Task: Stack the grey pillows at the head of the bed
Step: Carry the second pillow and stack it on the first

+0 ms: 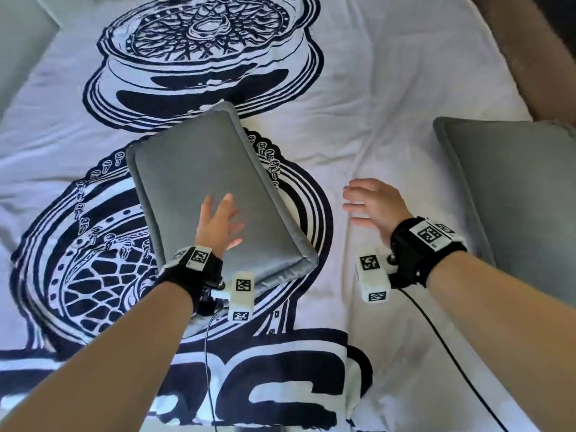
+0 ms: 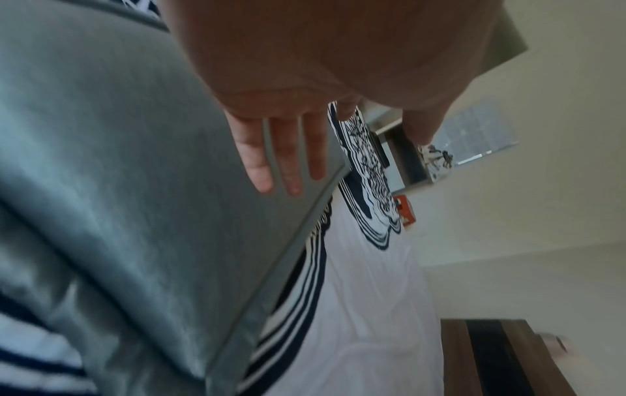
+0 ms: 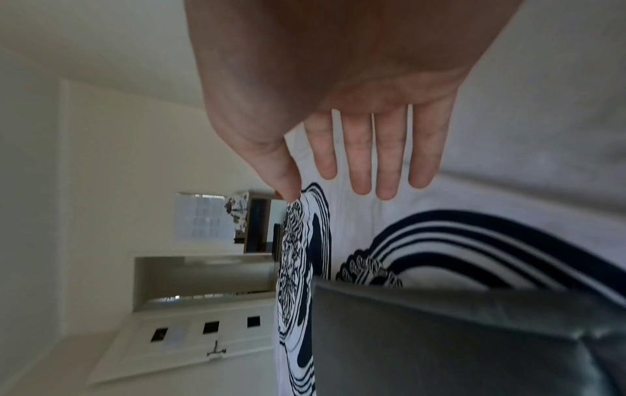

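Observation:
One grey pillow [image 1: 215, 182] lies slanted on the middle of the bed. My left hand [image 1: 218, 221] is spread flat over its near half with straight fingers [image 2: 286, 158], holding nothing; whether it touches the pillow [image 2: 118, 187] I cannot tell. A second grey pillow [image 1: 517, 201] lies at the right edge of the bed. My right hand [image 1: 369, 201] hovers open over the bedspread between the two pillows, fingers [image 3: 389, 152] straight and apart. In the right wrist view the middle pillow [image 3: 457, 335] shows below that hand.
The bed carries a white bedspread [image 1: 389, 88] printed with large dark blue wheels. A brown padded edge [image 1: 530, 48] runs along the upper right. A grey surface [image 1: 18, 57] shows at the upper left. Black cables [image 1: 445, 344] trail from both wrist cameras.

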The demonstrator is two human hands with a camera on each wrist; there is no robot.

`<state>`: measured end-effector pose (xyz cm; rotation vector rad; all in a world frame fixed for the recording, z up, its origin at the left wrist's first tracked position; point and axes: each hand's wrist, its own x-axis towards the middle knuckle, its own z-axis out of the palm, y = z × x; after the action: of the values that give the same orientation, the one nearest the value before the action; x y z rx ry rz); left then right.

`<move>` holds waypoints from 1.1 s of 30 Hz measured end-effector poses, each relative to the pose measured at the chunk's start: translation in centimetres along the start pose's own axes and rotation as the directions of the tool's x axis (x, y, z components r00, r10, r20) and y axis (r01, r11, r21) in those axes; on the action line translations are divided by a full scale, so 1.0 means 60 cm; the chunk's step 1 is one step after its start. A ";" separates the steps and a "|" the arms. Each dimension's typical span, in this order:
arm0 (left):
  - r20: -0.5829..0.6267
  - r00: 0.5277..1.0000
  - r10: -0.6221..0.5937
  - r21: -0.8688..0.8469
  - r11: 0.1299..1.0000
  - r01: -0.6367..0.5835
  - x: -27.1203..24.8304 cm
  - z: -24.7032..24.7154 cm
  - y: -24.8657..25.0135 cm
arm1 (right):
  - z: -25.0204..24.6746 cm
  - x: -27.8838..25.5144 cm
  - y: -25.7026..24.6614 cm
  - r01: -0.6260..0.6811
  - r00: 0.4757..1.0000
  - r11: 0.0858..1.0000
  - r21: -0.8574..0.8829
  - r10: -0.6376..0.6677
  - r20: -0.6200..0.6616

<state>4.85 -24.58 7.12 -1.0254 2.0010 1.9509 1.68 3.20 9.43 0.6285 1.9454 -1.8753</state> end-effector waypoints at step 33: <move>-0.056 0.977 -0.207 -0.025 0.978 0.206 0.112 -0.334 -0.240 | 0.328 0.129 0.144 -0.060 0.996 0.717 -0.695 0.091 0.009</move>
<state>14.75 -44.35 -5.78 -1.2540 1.8241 1.8542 -0.89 -15.80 -2.99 0.4045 2.3276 -0.9445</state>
